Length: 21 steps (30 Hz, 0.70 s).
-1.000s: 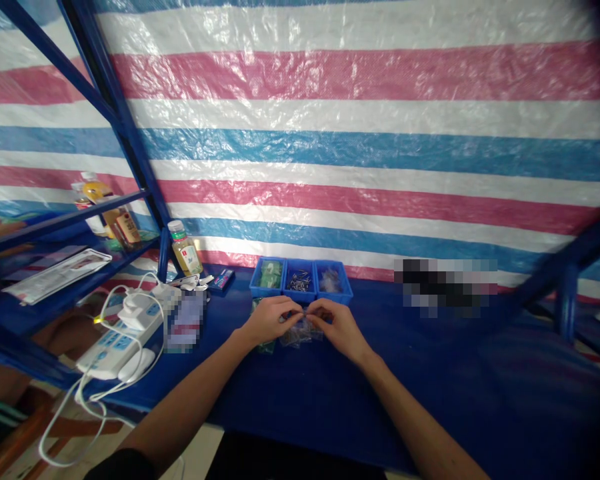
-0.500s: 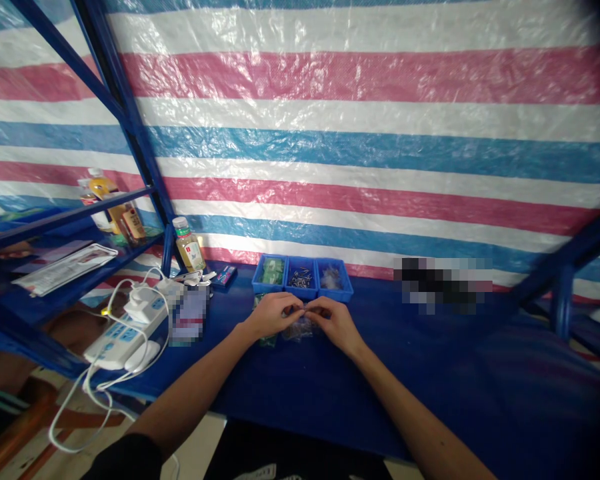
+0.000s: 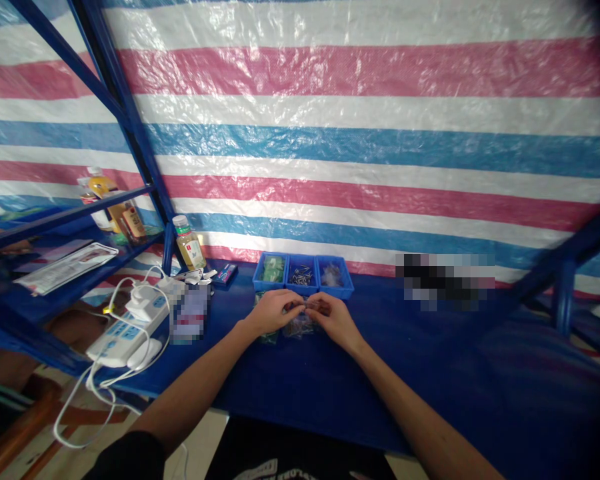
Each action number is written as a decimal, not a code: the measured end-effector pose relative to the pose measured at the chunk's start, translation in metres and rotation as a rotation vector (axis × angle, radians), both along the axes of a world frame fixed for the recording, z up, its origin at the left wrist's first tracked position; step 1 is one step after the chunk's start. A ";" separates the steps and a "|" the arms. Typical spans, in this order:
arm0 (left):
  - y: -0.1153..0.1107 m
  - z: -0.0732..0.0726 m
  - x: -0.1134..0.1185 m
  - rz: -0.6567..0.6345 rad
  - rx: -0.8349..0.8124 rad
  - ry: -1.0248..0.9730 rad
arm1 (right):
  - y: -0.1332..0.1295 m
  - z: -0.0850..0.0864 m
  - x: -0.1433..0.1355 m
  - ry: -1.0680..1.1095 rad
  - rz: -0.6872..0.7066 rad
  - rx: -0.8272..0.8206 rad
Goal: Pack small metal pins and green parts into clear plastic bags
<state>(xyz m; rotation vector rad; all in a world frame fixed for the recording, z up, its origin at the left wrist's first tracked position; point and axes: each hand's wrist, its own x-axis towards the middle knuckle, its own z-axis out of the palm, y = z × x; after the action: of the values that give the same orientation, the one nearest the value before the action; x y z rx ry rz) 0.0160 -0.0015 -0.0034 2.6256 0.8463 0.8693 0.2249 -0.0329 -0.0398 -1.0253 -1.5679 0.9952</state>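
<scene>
My left hand (image 3: 274,312) and my right hand (image 3: 336,323) meet over the table in front of the bins, fingertips pinched close together. Whatever sits between the fingers is too small to make out. Just below them lie clear plastic bags (image 3: 299,327), and a green packet (image 3: 269,337) shows partly from under my left hand. Beyond the hands stand three joined blue bins: the left bin (image 3: 256,285) contains green packets, the middle bin (image 3: 303,290) small metal screw-like pieces, the right bin (image 3: 337,293) clear plastic pieces.
At left on the blue table (image 3: 300,393) are a white power strip (image 3: 115,340) with tangled cables, a blurred-out flat item (image 3: 190,317), a drink bottle (image 3: 190,247) and a small box (image 3: 225,274). A blurred dark object (image 3: 440,280) lies back right. Blue frame posts flank the table.
The fingers of both hands have shifted slightly while staying pinched together at the same spot. The view has tilted a little; the bins and other items have not moved.
</scene>
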 end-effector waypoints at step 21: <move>0.002 -0.001 0.001 -0.015 -0.043 0.022 | -0.001 0.003 0.003 -0.039 -0.003 -0.029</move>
<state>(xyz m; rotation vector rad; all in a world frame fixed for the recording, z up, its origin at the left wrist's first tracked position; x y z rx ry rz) 0.0173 0.0005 -0.0045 2.6058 0.8408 0.8106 0.2278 -0.0337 -0.0371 -1.0730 -1.5875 1.0037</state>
